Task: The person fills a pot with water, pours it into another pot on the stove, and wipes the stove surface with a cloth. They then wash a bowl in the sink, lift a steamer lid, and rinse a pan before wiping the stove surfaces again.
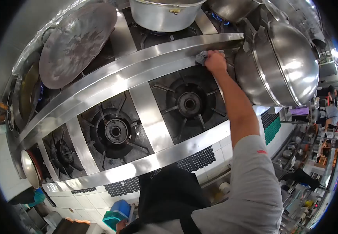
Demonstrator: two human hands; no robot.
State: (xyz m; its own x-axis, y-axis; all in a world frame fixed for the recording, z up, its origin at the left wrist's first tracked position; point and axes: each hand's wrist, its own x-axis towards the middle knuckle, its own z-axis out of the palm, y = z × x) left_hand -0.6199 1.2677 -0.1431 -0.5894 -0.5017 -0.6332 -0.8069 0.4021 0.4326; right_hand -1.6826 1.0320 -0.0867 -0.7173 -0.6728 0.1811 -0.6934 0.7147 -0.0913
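Observation:
My right hand (215, 61) is closed on a crumpled grey cloth (202, 57), pressing it against the steel ledge (165, 67) behind the front burners. Just in front of that arm is a black burner with a cast-iron grate (189, 103). To the right of the hand stands a large rounded steel vessel (293, 64), close to the forearm. My left hand (121, 225) is low beside my dark apron, overlapping the edge of a blue and teal plastic container (116, 214); most of its fingers are hidden, so I cannot tell its grip.
Two more front burners (115, 131) lie to the left. A big aluminium pot (167, 15) and a wide, dark round pan (78, 45) occupy the back row. Blue flame (219, 17) shows under a back-right pan. Shelves and people (330, 113) are at the far right.

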